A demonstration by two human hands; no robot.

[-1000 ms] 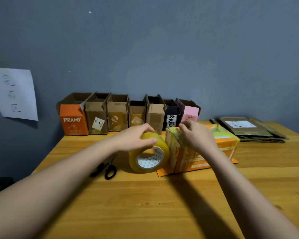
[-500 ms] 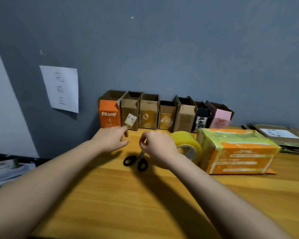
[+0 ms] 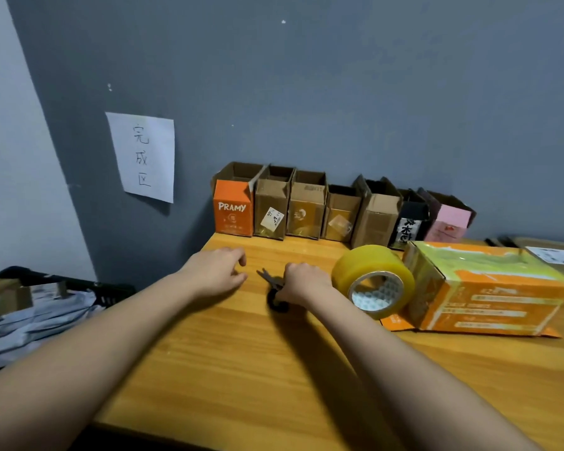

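**Scissors being picked up**

The right hand (image 3: 302,283) grips the scissors (image 3: 269,278) by the handles, low on the counter (image 3: 241,369). The left hand (image 3: 215,275) lies relaxed and empty beside the blades. The likely next move is to lift them and cut the tape (image 3: 375,281) by the box (image 3: 489,297). Readable: "PRAMY" on a carton (image 3: 232,208), "完成区" on the sign (image 3: 144,156).

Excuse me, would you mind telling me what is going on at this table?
A person is sealing parcels at a wooden table. Their right hand grips a pair of black-handled scissors low over the tabletop, while the left hand sits just beside them, fingers relaxed and holding nothing. A roll of yellowish tape stands on edge beside an orange box with tape across its top. A row of open cartons lines the wall.
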